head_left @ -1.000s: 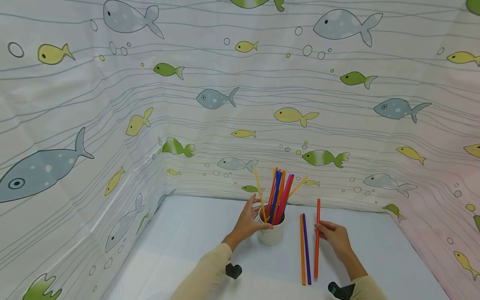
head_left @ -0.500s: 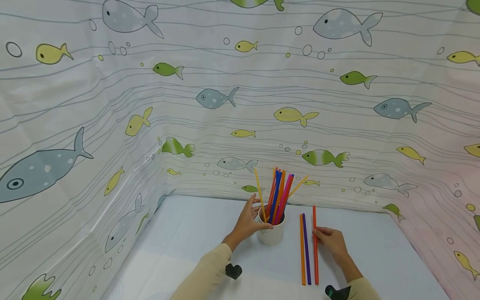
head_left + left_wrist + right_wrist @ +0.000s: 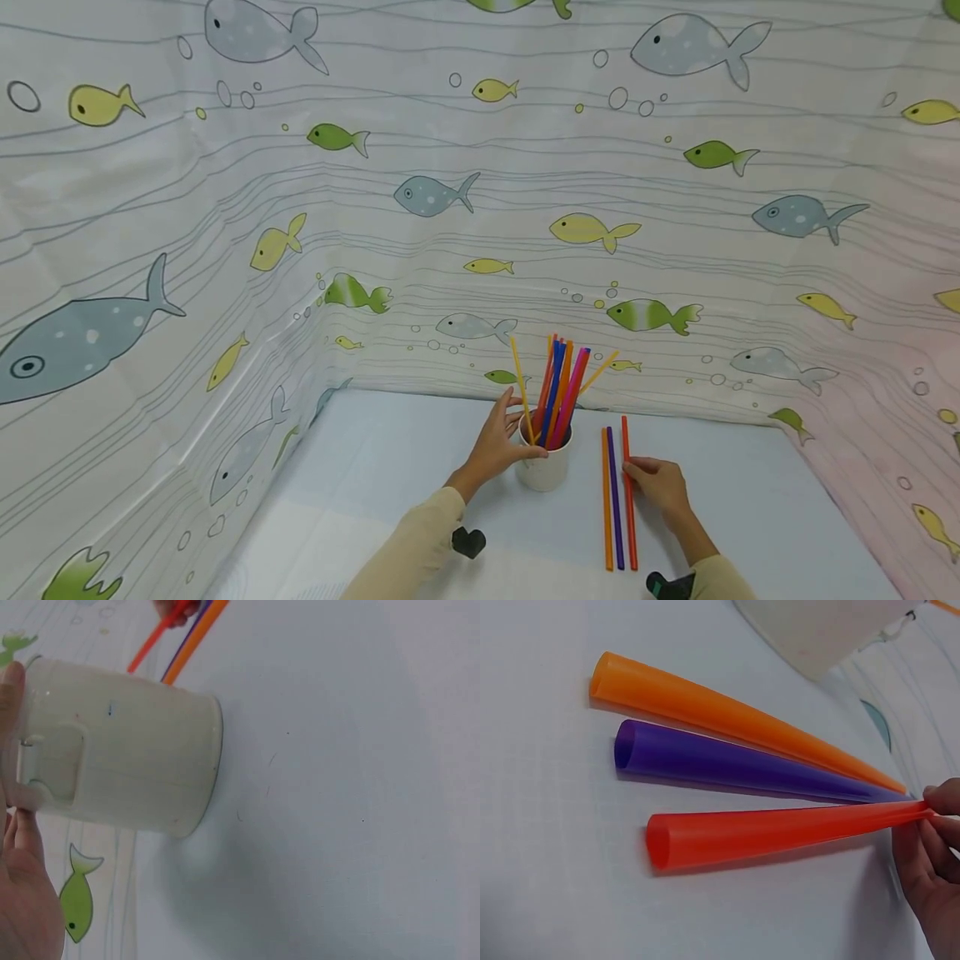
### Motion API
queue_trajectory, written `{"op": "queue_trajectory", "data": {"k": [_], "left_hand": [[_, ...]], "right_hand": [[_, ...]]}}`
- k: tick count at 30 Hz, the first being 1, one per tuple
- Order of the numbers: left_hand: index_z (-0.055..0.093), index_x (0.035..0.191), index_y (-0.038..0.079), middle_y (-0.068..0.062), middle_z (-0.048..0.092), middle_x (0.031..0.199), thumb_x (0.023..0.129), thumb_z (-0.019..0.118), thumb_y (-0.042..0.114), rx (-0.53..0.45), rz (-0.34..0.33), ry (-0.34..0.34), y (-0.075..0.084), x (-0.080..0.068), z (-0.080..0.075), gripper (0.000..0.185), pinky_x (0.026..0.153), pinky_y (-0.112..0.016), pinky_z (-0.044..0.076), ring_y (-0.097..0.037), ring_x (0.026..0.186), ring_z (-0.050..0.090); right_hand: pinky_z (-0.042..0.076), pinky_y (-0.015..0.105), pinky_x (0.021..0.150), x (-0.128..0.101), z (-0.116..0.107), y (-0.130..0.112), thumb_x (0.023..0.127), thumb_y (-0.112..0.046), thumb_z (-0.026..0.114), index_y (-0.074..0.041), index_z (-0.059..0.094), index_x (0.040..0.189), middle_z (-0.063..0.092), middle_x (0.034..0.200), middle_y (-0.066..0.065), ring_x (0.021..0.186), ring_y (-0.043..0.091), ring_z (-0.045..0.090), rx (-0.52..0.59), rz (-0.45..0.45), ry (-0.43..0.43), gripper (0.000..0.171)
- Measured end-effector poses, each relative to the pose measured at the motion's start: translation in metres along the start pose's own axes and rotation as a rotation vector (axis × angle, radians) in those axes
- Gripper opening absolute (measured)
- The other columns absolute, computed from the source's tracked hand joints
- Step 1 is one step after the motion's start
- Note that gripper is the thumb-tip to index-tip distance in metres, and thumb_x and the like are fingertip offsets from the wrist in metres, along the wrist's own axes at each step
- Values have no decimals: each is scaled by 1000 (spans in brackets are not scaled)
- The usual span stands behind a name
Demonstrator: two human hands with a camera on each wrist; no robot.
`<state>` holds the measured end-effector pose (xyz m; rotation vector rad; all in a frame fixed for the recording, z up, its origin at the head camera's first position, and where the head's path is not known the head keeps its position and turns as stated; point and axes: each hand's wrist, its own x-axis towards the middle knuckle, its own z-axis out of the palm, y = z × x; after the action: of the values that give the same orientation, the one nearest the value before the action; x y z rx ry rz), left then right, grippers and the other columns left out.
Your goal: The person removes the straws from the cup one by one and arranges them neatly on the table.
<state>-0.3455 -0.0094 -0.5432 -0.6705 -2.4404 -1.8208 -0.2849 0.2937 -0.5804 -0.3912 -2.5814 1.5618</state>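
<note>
A white cup (image 3: 543,473) with a bundle of coloured drinking straws (image 3: 564,392) in it stands near the back of the table. My left hand (image 3: 495,440) holds this cup at its upper part, thumb along the near side and fingers toward the back. To the right, my right hand (image 3: 663,485) pinches a red straw (image 3: 765,836) toward its far end. That straw's near end rests by the tabletop. Alongside it lie a purple straw (image 3: 727,761) and an orange straw (image 3: 705,705), nearly parallel, the purple one in the middle.
A white tabletop (image 3: 360,492) lies under everything. Close behind the cup rises a sheet printed with fish (image 3: 487,327), which also lines both sides.
My right hand has moved the red straw left and toward me, bringing it beside the purple straw with their near ends about level. My left hand keeps its place at the cup.
</note>
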Motion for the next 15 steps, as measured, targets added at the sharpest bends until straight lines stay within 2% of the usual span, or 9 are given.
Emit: {"op": "queue_trajectory", "data": {"k": [8,15], "left_hand": [[9,157,27,-4,38,146,72,88,25,-14,0,-8,2,1,1,115,106,-33,40,-22,134,44],[10,157,26,-4,38,145,72,88,24,-17,2,-5,0,1,0,115,106,-35,40,-23,134,44]], "right_hand": [[53,22,58,-2,2,-3,93,-17,67,9,67,114,71,95,16,74,17,64,-28,-6,14,34],[55,27,62,-1,5,-2,92,-17,67,9,67,114,70,97,17,75,18,64,-58,-13,18,33]]}}
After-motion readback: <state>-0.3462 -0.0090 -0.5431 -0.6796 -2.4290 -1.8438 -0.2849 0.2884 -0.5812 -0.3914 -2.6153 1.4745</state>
